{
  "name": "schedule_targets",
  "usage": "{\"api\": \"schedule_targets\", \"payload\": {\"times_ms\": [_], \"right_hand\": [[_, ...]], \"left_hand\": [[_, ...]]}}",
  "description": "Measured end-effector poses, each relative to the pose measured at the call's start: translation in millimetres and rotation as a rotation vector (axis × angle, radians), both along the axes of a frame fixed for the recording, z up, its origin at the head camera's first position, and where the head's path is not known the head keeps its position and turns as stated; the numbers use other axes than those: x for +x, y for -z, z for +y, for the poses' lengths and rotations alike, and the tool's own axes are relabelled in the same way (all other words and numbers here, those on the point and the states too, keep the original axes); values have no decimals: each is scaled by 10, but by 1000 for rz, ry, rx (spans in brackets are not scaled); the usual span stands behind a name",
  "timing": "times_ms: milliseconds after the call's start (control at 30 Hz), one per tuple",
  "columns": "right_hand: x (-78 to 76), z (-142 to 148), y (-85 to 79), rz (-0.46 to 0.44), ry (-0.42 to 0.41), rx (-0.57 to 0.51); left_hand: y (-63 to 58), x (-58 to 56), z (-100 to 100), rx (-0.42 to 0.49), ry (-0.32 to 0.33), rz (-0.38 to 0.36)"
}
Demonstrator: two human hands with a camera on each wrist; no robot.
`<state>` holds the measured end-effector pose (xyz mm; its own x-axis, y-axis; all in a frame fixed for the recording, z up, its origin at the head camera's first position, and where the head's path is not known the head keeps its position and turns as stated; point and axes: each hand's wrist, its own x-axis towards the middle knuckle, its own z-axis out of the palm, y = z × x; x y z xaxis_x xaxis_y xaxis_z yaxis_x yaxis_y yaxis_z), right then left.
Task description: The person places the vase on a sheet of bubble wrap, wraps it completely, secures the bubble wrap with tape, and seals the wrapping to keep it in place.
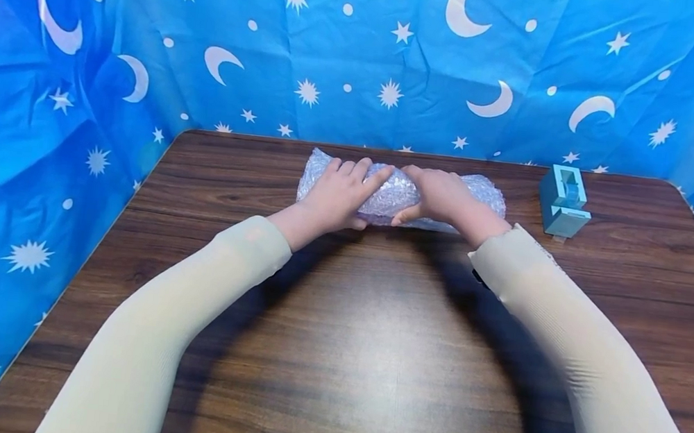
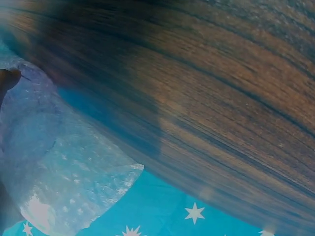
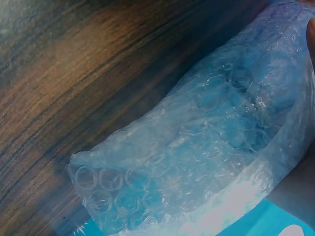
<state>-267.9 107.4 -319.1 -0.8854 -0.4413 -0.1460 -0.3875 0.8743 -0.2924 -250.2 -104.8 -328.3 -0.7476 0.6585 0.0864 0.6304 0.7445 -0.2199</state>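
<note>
A roll of clear bubble wrap (image 1: 395, 197) lies crosswise near the table's far edge. My left hand (image 1: 339, 191) grips it left of its middle, fingers over the top and thumb towards the right hand. Just to the right, my right hand (image 1: 443, 194) holds the same roll with its thumb on the near side. Both ends of the roll stick out past the hands. In the left wrist view, the loose end of the bubble wrap (image 2: 74, 167) flares out flat. Round bubbles show on the bubble wrap (image 3: 197, 142) in the right wrist view; what is inside it is hidden.
A light blue tape dispenser (image 1: 564, 202) stands to the right of the roll, near the back. The dark wooden table (image 1: 383, 359) ends against a blue cloth (image 1: 362, 58) with white moons and stars, which hangs behind and at both sides.
</note>
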Motion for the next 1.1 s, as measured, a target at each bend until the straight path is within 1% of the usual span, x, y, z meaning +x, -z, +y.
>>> {"api": "schedule_targets", "payload": {"times_ms": [167, 367, 533, 800, 1100], "right_hand": [[18, 8, -18, -21, 4, -9], [63, 26, -35, -20, -14, -14], [123, 37, -42, -15, -36, -10], [245, 62, -47, 4, -64, -15], [354, 92, -51, 18, -84, -18]], "left_hand": [[-12, 16, 4, 4, 6, -4], [-31, 62, 4, 3, 19, -3], [-31, 122, 1, 0, 27, -2], [-22, 262, 14, 2, 37, 52], [-34, 377, 18, 16, 56, 74]]}}
